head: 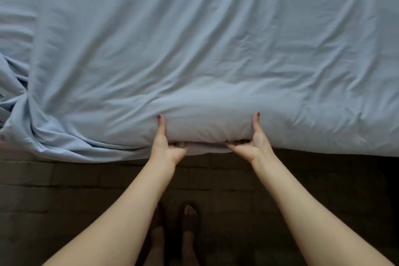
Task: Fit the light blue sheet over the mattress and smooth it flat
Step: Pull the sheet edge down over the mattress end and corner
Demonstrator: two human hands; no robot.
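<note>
The light blue sheet [194,39] covers the whole top of the mattress, which is hidden beneath it, and is full of creases. At the near edge my left hand [166,147] and my right hand [252,144] both grip the sheet's edge. Each thumb lies up on top of the fabric, and the fingers are curled under the edge out of sight. Between the two hands the sheet bulges into a soft roll. At the left the sheet is bunched into thick folds [26,119] that hang over the bed's edge.
A dark tiled floor [64,201] runs along the near side of the bed. My feet in dark sandals [190,220] stand on it, close to the bed between my forearms.
</note>
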